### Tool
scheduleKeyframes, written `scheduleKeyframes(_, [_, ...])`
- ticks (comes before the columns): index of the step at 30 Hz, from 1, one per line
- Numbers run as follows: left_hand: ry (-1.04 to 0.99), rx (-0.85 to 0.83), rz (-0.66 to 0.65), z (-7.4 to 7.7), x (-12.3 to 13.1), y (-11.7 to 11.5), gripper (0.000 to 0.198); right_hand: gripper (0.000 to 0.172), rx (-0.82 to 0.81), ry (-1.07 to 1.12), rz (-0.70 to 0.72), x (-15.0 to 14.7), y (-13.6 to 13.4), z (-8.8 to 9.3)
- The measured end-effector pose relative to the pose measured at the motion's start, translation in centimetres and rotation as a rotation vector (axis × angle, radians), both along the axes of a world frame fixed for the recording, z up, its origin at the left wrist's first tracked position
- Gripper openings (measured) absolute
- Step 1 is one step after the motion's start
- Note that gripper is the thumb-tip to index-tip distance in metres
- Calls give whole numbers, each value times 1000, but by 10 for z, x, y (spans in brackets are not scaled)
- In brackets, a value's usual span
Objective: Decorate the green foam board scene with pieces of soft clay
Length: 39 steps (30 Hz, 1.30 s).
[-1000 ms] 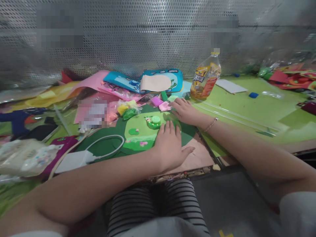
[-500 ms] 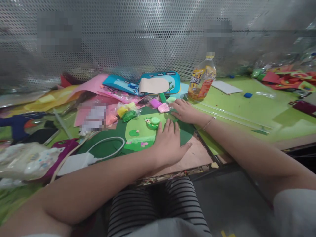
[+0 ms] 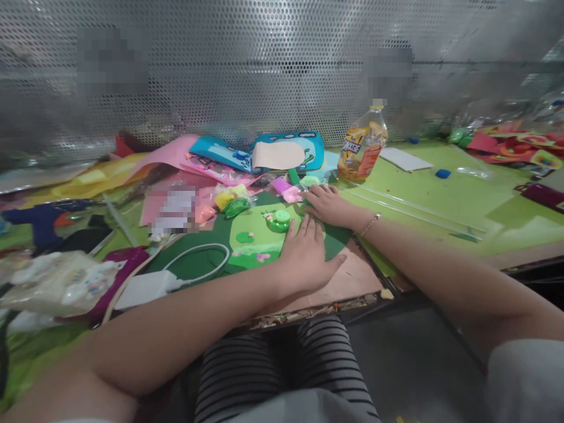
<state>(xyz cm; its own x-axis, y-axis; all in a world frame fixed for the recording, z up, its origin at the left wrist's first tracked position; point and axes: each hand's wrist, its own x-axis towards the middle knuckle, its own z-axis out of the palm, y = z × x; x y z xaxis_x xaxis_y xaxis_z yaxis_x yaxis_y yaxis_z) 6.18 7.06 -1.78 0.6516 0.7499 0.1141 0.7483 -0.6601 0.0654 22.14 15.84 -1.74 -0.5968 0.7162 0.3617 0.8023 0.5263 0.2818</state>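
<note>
My left hand (image 3: 304,255) lies flat, fingers stretched out, over the right part of a light green sheet (image 3: 247,220) decorated with clay shapes. Just beyond its fingertips is a green clay snail (image 3: 280,220) with a coiled shell. A dark green clay patch (image 3: 245,237) and some pink bits are left of the hand. My right hand (image 3: 326,204) rests, fingers spread, at the far right edge of the sheet. Near its fingertips are a pink clay packet (image 3: 291,194) and a pale green lump (image 3: 311,181). Neither hand grips anything. Dark green sheet (image 3: 176,258) shows underneath.
A drink bottle (image 3: 362,147) stands behind my right hand, with clear thin rods (image 3: 414,205) to its right. Left are a white charger (image 3: 147,288) with its cable and a plastic bag (image 3: 61,279). Blue cut-outs (image 3: 220,151) lie at the back, before a perforated metal panel (image 3: 247,70).
The view has shifted slightly, so the table items appear a little farther right and lower. Both hands stay flat in nearly the same places on the sheet.
</note>
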Motion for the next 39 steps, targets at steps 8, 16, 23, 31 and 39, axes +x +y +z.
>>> scheduleKeyframes(8, [6, 144, -168, 12, -1, -30, 77, 34, -196, 400, 191, 4, -7, 26])
scheduleKeyframes(16, [49, 120, -174, 9, 2, -45, 79, 24, -163, 210, 199, -9, -8, 12])
scheduleKeyframes(23, [54, 135, -178, 10, 5, -44, 77, 36, -79, 75, -17, -24, -15, 5])
scheduleKeyframes(31, [56, 184, -149, 12, 4, -46, 78, 35, -113, 219, 35, -20, -14, 7])
scheduleKeyframes(39, [90, 304, -176, 23, 3, -53, 57, 16, -334, 709, 278, -14, -27, 36])
